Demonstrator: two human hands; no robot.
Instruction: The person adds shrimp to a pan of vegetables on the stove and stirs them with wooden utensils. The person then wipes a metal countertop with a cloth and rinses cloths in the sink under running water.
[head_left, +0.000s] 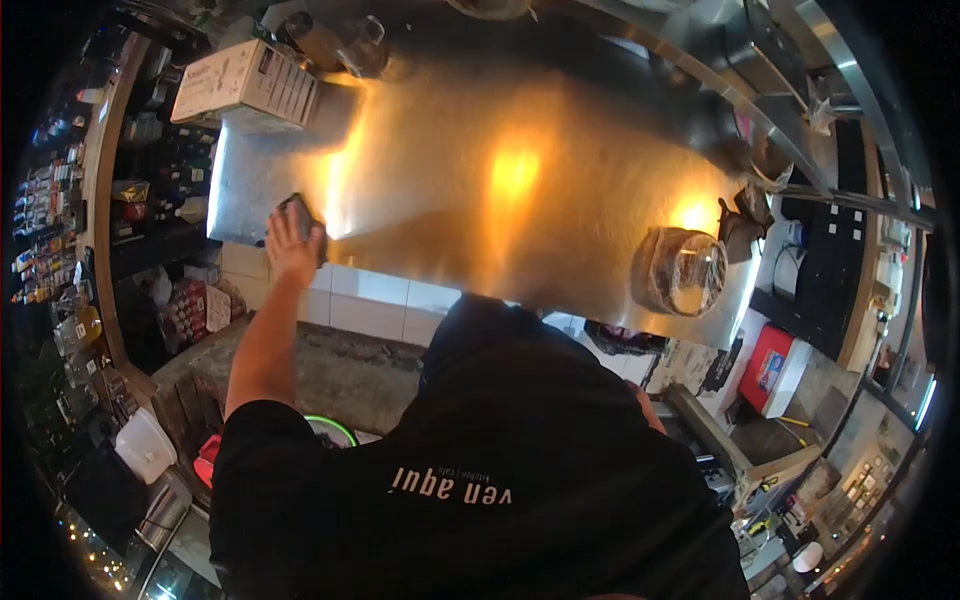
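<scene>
My left hand (291, 255) reaches out to the near left corner of a steel table (430, 180). It presses a folded dark grey cloth (299, 212) against the metal, fingers spread over it. Part of the cloth is hidden under the palm. Of my right arm only a small patch of skin shows beside the black shirt (520, 430); the right hand itself is out of sight, behind my body.
A cardboard box (250, 85) stands at the table's far left, with glass jars (360, 45) behind it. Towards the right lie a plastic-wrapped round container (687, 270) and a crumpled dark bag (745, 222). Below right is a red-and-white cooler (772, 370).
</scene>
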